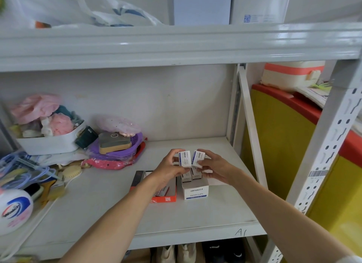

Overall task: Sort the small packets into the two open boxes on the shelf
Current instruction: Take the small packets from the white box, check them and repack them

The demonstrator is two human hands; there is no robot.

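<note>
1. The left hand is closed on one white packet, thumb and fingertips pinching its sides; the right hand is closed the same way on a second white packet. Both packets stand upright, side by side, touching or nearly so.
2. Directly under the fingers sits the white box, open, with packets already standing in it. The red box lies just left of it, under the left wrist.
3. Risk: the white box looks nearly full, so a packet pushed in could catch its rim or tip the ones inside. Lowering both at once may jam them.
4. Risk: the left forearm hangs over the red box and could nudge it.
5. Room: bare shelf lies before and right of the hands; the upright post bounds the right; clutter crowds the far left.
</note>
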